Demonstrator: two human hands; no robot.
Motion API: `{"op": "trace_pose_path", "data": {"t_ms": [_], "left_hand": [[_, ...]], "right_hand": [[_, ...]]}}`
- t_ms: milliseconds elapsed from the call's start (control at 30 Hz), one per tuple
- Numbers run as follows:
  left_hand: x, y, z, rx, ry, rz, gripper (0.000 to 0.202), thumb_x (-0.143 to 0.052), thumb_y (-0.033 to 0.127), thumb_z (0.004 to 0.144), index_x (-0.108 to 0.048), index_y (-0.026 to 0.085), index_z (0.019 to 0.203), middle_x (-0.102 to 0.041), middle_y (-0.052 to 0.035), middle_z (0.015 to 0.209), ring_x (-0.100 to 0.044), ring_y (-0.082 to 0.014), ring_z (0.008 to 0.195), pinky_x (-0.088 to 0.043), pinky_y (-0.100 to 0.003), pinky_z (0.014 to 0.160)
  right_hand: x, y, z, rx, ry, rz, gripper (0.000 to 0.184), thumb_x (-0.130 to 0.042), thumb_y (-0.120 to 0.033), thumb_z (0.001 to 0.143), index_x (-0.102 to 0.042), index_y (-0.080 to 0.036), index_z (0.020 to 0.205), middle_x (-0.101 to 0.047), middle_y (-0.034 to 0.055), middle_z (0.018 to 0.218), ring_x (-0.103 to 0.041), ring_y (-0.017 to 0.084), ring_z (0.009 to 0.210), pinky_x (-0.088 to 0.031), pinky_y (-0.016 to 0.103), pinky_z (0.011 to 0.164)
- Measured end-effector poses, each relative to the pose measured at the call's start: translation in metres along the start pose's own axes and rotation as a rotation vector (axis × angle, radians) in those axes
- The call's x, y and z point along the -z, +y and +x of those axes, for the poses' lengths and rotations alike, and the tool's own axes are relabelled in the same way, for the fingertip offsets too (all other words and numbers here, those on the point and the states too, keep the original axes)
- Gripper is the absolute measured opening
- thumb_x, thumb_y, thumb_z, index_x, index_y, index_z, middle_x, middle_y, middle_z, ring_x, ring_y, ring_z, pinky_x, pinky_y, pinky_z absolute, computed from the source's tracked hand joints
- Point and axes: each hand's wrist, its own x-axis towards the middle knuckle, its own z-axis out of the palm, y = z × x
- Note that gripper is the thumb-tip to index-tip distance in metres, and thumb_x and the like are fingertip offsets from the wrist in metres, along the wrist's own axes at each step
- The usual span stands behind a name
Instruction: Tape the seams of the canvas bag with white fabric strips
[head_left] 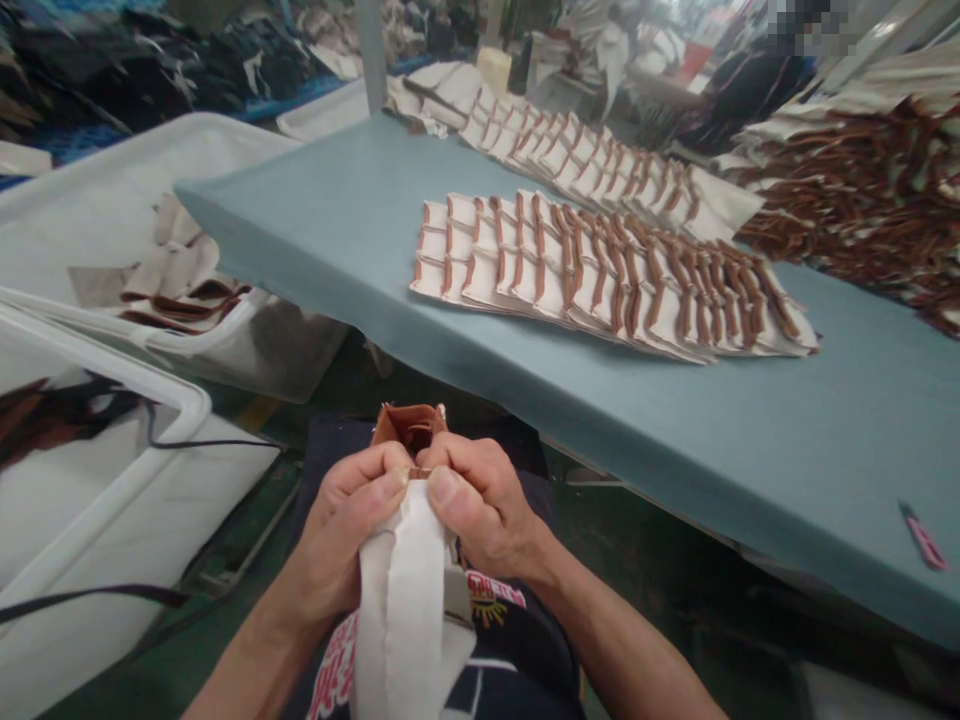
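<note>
Over my lap, both hands grip one sewn piece (415,590), cream fabric on the near side with a brown pocket-like part at its far end. My left hand (356,505) is closed, its thumb and fingers pinching the fabric edge. Close beside it, my right hand (484,500) pinches the same edge from the other side, thumb on top. Between the two thumbs a short brown strip of the edge shows. The brown part stands partly open beyond my knuckles. My curled fingertips are hidden in the folds.
A blue-grey table (300,220) lies ahead, bearing rows of overlapping cream-and-brown pieces (600,270). A pink cutter (924,540) rests at its right. White bins (202,400) stand at left, one holding similar pieces. A large stack (862,190) rises at right; a person (742,95) sits behind.
</note>
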Motion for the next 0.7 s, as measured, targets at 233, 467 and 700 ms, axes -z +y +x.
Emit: {"op": "trace_pose_path", "data": {"t_ms": [233,467,700], "left_hand": [[0.022,0.035,-0.002,-0.228,-0.155,0.431,0.041,-0.076,0.054,0.1,-0.072,0.023,0.074,-0.06,0.0021,0.065,-0.047,-0.0121,0.052,-0.036,-0.021,0.045],[0.011,0.075,-0.004,-0.52,-0.076,0.889,0.018,-0.077,0.034,0.09,-0.083,0.03,0.074,-0.075,0.0036,0.06,-0.065,-0.0144,0.046,-0.041,-0.02,0.043],[0.018,0.067,-0.006,-0.67,-0.025,1.0,0.014,-0.078,0.032,0.093,-0.09,0.039,0.095,-0.087,0.0035,0.077,-0.076,-0.0165,0.056,-0.052,-0.02,0.055]], "right_hand": [[0.018,-0.019,0.003,0.048,-0.183,-0.033,0.038,-0.054,-0.05,0.106,-0.048,-0.025,0.078,-0.045,-0.0055,0.068,-0.041,0.014,0.063,-0.035,0.03,0.063],[0.039,-0.048,0.015,0.035,-0.313,-0.319,0.025,-0.065,-0.036,0.096,-0.052,-0.023,0.078,-0.044,-0.0081,0.066,-0.036,0.011,0.059,-0.027,0.029,0.061],[0.033,-0.037,0.021,-0.059,-0.284,-0.102,0.03,-0.065,-0.028,0.09,-0.044,-0.023,0.069,-0.038,-0.0084,0.065,-0.033,0.009,0.061,-0.027,0.025,0.057]]}}
